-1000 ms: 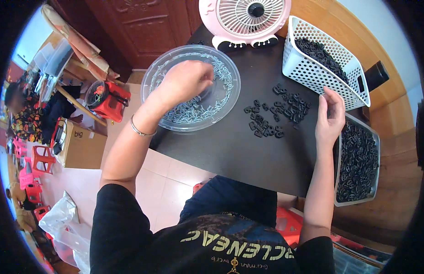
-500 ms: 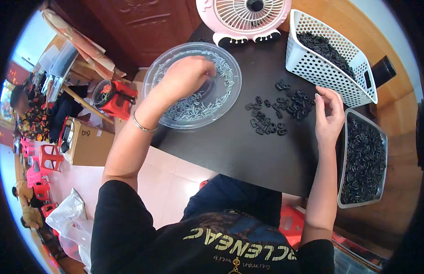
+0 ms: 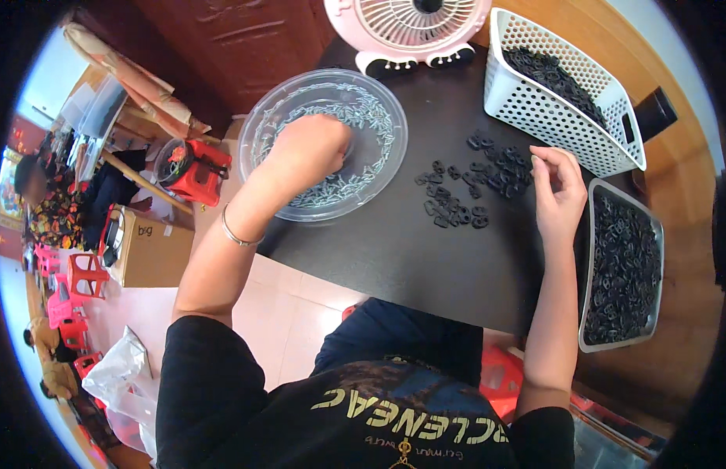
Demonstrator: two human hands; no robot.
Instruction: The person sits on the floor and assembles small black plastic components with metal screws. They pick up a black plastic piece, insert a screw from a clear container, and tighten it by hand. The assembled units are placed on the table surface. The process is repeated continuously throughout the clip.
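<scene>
My left hand [image 3: 314, 152] is over the round clear plastic tub [image 3: 259, 205], its fingers curled closed and pointing down among the small silvery screws [image 3: 329, 190]. The back of the hand hides the fingertips and whatever they may hold. My right hand [image 3: 559, 191] hovers just right of a loose pile of small black plastic clips [image 3: 506, 173] on the dark table. Its thumb and fingertips are pressed together; what is between them, if anything, is too small to make out.
A white perforated basket [image 3: 562, 102] of black pieces stands at the back right. Beside my right forearm is a grey bin [image 3: 622, 270] full of black clips. A pink fan [image 3: 414, 31] stands at the table's far edge. Left are a cardboard box [image 3: 153, 252] and red stools; people sit farther off.
My left hand has dropped lower into the tub and drawn left, its fingers now tucked out of sight. My right hand stays beside the clips. The whole view has shifted slightly.
</scene>
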